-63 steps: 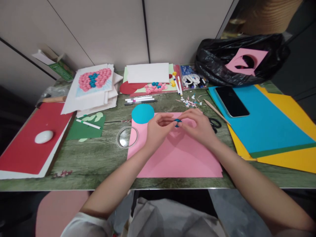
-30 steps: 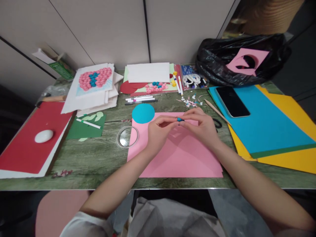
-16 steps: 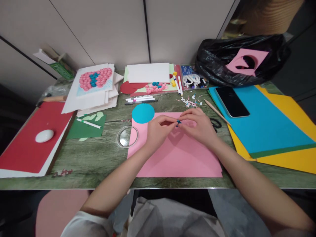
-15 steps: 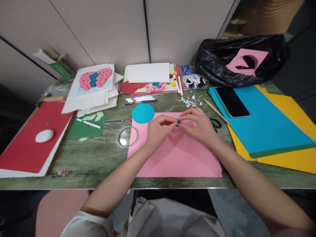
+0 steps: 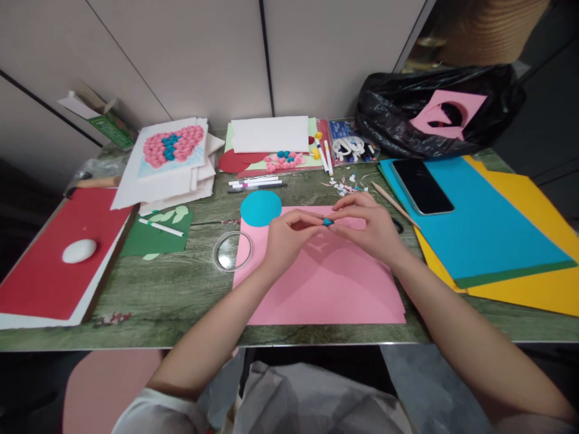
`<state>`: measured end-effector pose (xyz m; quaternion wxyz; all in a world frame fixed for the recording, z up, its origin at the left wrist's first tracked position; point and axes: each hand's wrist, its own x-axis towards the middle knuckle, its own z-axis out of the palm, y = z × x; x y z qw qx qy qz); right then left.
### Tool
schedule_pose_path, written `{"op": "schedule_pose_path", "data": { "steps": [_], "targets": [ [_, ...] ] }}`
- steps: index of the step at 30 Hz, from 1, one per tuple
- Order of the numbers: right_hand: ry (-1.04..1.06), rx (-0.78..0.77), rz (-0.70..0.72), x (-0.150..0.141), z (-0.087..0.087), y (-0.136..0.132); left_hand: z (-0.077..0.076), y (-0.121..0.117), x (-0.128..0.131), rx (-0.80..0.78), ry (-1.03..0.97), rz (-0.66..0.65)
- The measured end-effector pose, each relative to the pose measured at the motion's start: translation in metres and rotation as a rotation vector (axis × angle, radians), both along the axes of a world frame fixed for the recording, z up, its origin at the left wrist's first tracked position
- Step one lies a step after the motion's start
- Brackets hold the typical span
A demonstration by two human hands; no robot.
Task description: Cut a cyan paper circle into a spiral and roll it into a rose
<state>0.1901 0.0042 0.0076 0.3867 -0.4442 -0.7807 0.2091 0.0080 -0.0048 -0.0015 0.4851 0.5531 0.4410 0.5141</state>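
At nine o'clock from the blue piece [image 5: 328, 222], the disc [image 5: 261, 208] could be nudged if the left hand [image 5: 289, 238] strays. The piece, held over the twelve o'clock part of the pink sheet [image 5: 325, 295], might slip or crush if the pinch slackens or tightens. The left thumb and index, nearly together, pinch its nine o'clock side; the right hand's [image 5: 373, 228] thumb and index, slightly parted, grip toward three.

Soft, fairly dim indoor light seems to fall from above, laying diffuse shadows on the pink paper [image 5: 325, 295], a bright glare inside the pale ring [image 5: 215, 253] and thin highlights on the black bag [image 5: 384, 117]. Both side margins sink into darkness, with wide-angle stretching; the small blue piece [image 5: 328, 222] looks slightly blurred.
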Motion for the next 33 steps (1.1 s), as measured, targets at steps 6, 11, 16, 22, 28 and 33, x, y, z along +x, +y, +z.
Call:
{"op": "schedule_pose_path", "data": {
  "steps": [6,11,16,22,28,33],
  "targets": [
    [0.095,0.013,-0.047,-0.005,-0.003,-0.004,-0.004,-0.005,0.004,0.02,-0.09,0.06],
    [-0.063,0.186,-0.123,-0.008,-0.005,-0.008,-0.005,-0.008,0.008,-0.031,-0.141,0.129],
    [-0.128,0.226,-0.126,-0.008,-0.008,-0.009,-0.003,-0.008,0.007,-0.018,-0.07,0.153],
    [-0.228,0.171,-0.099,-0.007,-0.004,-0.008,-0.003,-0.007,0.0,0.291,0.271,0.08],
    [-0.362,0.274,-0.072,-0.003,-0.005,-0.006,-0.007,-0.005,-0.006,0.507,0.549,-0.021],
    [-0.343,0.315,-0.055,0.002,-0.002,-0.004,0.003,-0.004,-0.007,0.412,0.421,-0.03]
  ]
}}
